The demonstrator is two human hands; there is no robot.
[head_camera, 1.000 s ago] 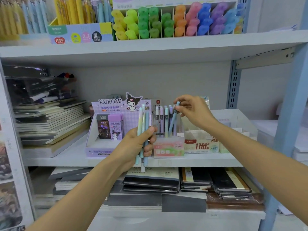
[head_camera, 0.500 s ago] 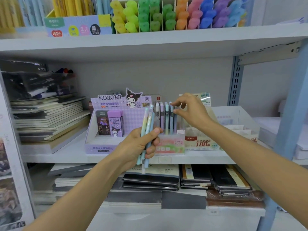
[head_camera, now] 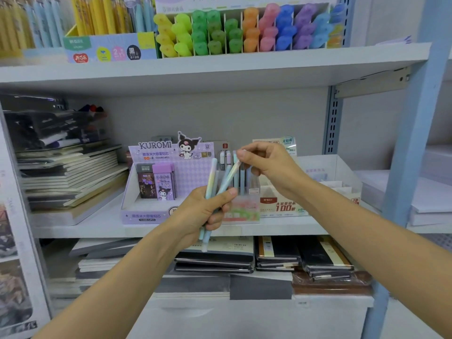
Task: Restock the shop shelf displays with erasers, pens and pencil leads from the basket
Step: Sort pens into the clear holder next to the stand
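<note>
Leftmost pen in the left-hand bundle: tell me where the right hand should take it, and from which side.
Pinch its upper end with the fingers, coming from above. The left hand wraps the leftmost pen around its lower half, so only the top stands free, and it splays apart from the others. The right hand is busy pinching the tip of a second pen.

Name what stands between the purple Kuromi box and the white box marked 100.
In the head view, a frosted clear pen stand holding upright pastel pens, partly hidden by the left hand.
</note>
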